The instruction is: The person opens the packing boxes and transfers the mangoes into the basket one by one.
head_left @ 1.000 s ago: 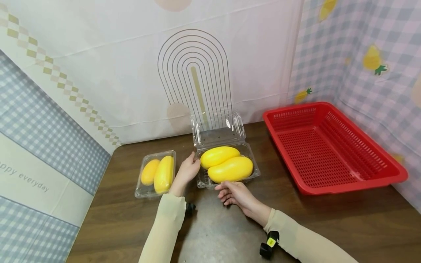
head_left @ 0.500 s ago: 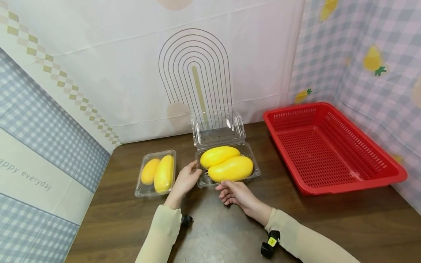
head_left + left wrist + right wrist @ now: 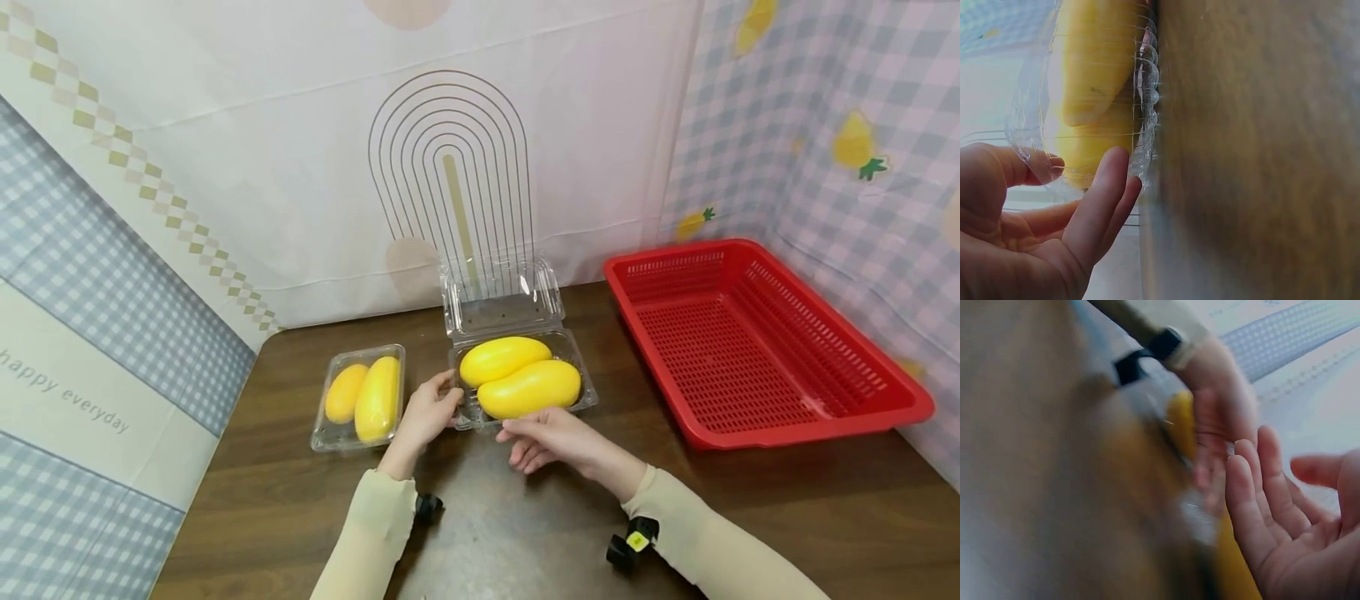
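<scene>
In the head view, two large, smooth yellow mango-shaped fruits (image 3: 529,389) lie side by side in a clear plastic clamshell container (image 3: 585,395). Its lid (image 3: 504,314) stands raised at the back. My left hand (image 3: 429,410) holds the container's left rim. In the left wrist view, the left thumb (image 3: 1038,169) laps over the rim while the other fingers lie along the outer wall. My right hand (image 3: 551,437) is at the front rim, and the right wrist view shows its fingers (image 3: 1244,506) loosely bent, thumb apart, with nothing between them.
Left of the left hand stands a clear plastic box (image 3: 327,437) with an orange-yellow fruit (image 3: 346,393) and a longer yellow one (image 3: 377,398). A big red perforated basket (image 3: 660,367) occupies the right side. A printed cloth wall (image 3: 315,208) rises behind the wooden table (image 3: 262,500).
My left hand has slid a little toward me along the container's left side. My right hand has shifted slightly right. The container and fruits stay put; the head view has tilted slightly.
</scene>
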{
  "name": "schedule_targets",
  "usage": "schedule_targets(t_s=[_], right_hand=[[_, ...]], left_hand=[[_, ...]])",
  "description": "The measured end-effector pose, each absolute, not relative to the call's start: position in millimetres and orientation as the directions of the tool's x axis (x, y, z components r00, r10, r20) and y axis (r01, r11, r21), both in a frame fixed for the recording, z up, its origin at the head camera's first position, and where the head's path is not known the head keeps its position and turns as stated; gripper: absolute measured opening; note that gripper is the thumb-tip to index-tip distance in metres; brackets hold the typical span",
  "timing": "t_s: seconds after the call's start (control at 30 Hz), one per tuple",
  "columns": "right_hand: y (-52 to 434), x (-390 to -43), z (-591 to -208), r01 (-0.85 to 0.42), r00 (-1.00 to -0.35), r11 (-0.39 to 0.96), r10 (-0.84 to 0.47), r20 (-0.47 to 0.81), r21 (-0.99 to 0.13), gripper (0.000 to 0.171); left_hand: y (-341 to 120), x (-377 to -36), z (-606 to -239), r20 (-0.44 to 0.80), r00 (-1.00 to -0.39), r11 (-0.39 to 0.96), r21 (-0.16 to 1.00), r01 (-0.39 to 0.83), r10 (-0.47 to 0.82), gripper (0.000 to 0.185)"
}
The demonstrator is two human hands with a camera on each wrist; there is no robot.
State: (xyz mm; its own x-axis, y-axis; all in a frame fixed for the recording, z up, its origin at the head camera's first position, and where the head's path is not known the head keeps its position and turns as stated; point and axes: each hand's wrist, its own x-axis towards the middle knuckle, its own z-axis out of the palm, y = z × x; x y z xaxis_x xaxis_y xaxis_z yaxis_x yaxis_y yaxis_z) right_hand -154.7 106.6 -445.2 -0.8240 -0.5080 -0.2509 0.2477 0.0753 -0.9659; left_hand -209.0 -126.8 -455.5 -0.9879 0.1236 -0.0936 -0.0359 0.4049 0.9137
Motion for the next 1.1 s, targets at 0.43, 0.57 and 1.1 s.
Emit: schedule_targets(t_s=[0.43,0.57,1.1], right_hand=[[138.6,-184.6,-397.8,-0.055,-0.965,0.301,-0.26,-0.026,-0.952,0.038],[143.1,-187.3,-396.3,-0.169,-0.976,0.496,-0.202,0.076,-0.852,0.036],[143.8,-205.3,-418.4,-0.24,-0.96,0.749,-0.277,0.038,-0.618,0.074]], left_hand=[[-127.5,-210.0,-458.4,-0.08,-0.989,0.405,0.914,-0.023,0.124,0.048],[-126.6,-210.4,-459.0,-0.086,-0.988,0.394,0.919,-0.029,0.128,0.048],[-129.7,-209.8,-458.1,-0.122,-0.983,0.393,0.918,-0.059,0.139,0.049]])
